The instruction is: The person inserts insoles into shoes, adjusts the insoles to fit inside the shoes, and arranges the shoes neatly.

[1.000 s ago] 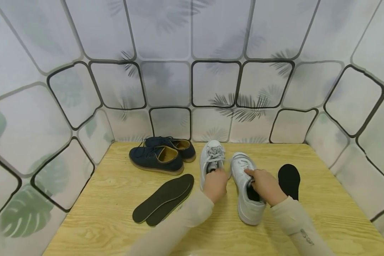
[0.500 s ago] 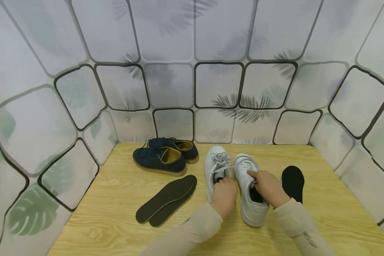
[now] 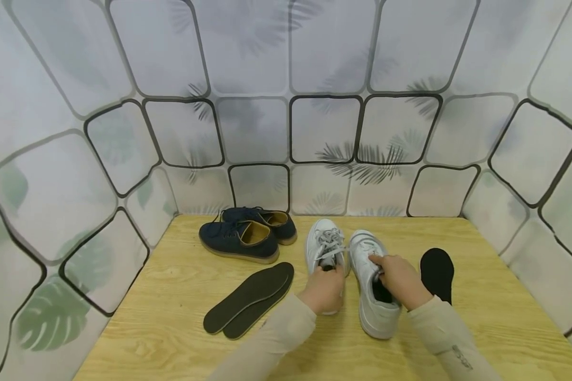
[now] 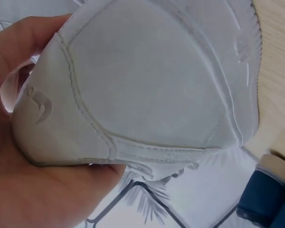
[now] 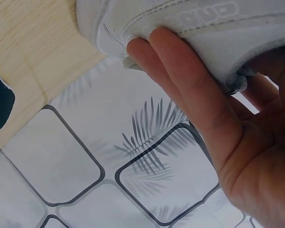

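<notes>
Two white sneakers stand near the middle of the wooden table with their toes pointing away. My left hand grips the left sneaker around its heel; in the left wrist view, thumb and fingers wrap the back of that shoe. On the right sneaker, my right hand holds the collar beside the laces. The right wrist view shows its fingers against the outer side of this shoe, while part of the hand reaches into the opening.
A pair of navy lace-up shoes sits at the back left. Two dark insoles overlap in front of them. Another black insole lies right of my right hand. Patterned cloth walls border the table's back and sides.
The left sneaker has come slightly nearer. My left hand has shifted a little to the left at its heel, and more of the heel shows. The right hand keeps its hold.
</notes>
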A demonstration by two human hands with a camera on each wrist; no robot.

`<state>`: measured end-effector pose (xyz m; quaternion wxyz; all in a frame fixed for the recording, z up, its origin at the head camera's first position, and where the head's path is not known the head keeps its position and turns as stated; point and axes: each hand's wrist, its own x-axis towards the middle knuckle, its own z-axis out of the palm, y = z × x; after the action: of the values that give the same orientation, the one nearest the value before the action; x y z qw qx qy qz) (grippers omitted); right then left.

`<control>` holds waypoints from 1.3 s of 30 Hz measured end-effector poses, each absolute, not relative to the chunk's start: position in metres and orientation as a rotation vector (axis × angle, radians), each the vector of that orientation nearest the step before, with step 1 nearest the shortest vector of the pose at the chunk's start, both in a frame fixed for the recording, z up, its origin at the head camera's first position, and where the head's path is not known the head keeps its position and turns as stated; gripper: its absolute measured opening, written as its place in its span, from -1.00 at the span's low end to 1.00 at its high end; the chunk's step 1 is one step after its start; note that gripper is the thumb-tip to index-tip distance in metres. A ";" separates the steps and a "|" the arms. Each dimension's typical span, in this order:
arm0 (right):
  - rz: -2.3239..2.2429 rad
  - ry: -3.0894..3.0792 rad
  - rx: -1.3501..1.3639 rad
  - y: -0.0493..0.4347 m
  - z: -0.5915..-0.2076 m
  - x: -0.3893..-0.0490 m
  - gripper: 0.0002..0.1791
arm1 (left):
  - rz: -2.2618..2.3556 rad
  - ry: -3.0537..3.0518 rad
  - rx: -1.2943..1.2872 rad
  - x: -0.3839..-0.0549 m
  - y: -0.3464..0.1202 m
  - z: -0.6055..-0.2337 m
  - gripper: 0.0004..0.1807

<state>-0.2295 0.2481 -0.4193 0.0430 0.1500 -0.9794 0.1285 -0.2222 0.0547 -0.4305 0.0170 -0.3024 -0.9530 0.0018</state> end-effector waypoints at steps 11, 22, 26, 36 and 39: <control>0.419 -2.984 0.440 0.248 -0.422 -0.228 -0.52 | 0.061 -2.939 -0.990 -0.215 0.062 -0.432 -0.29; 0.444 -2.988 0.422 0.248 -0.424 -0.229 -0.52 | 0.047 -2.953 -1.024 -0.204 0.065 -0.429 -0.25; 0.424 -2.977 0.413 0.246 -0.424 -0.229 -0.52 | 0.047 -2.988 -1.034 -0.200 0.065 -0.426 -0.28; 0.457 -2.967 0.364 0.243 -0.420 -0.228 -0.52 | 0.083 -2.968 -1.053 -0.200 0.065 -0.427 -0.29; 0.443 -2.963 0.369 0.244 -0.422 -0.230 -0.52 | 0.072 -2.979 -1.049 -0.200 0.066 -0.428 -0.27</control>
<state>-0.2298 0.2435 -0.4221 0.0614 0.1219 -0.9798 0.1464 -0.2002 0.0655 -0.4277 -0.0089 -0.3322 -0.9429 0.0228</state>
